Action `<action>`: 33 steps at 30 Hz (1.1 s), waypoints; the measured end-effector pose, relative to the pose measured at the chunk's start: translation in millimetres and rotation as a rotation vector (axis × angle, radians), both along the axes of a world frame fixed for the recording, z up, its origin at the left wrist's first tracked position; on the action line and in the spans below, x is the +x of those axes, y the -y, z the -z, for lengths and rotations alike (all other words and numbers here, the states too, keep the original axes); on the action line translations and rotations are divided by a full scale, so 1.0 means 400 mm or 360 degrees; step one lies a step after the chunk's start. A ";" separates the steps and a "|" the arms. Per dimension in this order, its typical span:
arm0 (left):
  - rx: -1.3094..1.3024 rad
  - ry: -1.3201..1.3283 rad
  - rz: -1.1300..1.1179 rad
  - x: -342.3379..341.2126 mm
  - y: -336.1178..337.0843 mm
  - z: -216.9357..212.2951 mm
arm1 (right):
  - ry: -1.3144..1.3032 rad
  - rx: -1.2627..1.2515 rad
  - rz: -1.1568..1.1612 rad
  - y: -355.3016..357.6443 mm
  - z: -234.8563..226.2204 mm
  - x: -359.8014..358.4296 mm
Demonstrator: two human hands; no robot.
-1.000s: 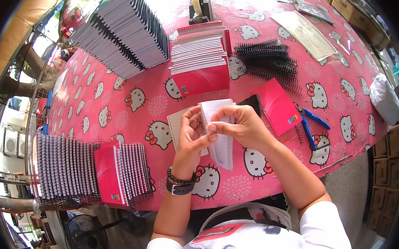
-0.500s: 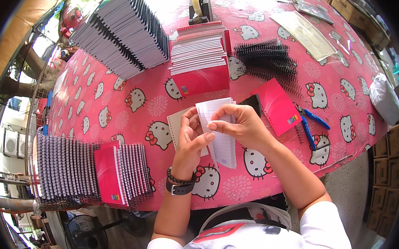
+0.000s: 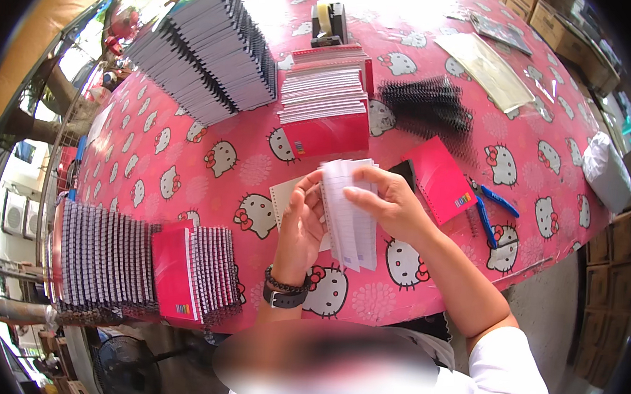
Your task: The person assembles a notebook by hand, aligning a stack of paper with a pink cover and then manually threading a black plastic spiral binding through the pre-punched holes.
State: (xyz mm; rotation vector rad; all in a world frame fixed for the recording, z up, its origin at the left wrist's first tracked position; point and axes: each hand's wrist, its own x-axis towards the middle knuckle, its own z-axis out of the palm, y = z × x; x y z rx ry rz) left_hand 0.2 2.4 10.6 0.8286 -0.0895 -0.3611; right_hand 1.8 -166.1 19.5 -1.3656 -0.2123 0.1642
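A loose pad of white lined sheets, punched along one side, is held upright above the table between my hands. Its lower corners fan apart. My left hand, wearing a bracelet and a black watch, is closed around the punched side, some fingers hidden behind it. With thumb and fingers, my right hand pinches the upper right of the sheets. A pale punched sheet lies partly covered beneath my left hand. Right of my hands are a pink punched cover, a dark flat piece and blue-handled pliers.
Page stacks with pink covers stand ahead, black spiral wires beside them. A tall notebook stack rises far left; bound notebooks sit near left. A tape dispenser, plastic sheets and a white bundle lie farther out.
The sheets have spread apart at the bottom, and their faces turn more toward me. My left fingers have straightened somewhat along the punched side. The whole view has shifted slightly.
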 end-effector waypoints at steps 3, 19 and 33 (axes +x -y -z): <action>0.0287 0.0171 -0.0110 0.003 0.010 0.008 | -0.0034 0.0151 0.0013 0.006 -0.012 0.002; 0.1284 0.0755 -0.0625 -0.085 -0.044 0.030 | 0.0516 -0.0571 0.0202 -0.064 -0.006 -0.077; 0.1333 0.0430 -0.3025 -0.417 -0.926 0.020 | 0.1052 -0.1598 0.0681 -0.043 0.053 -0.090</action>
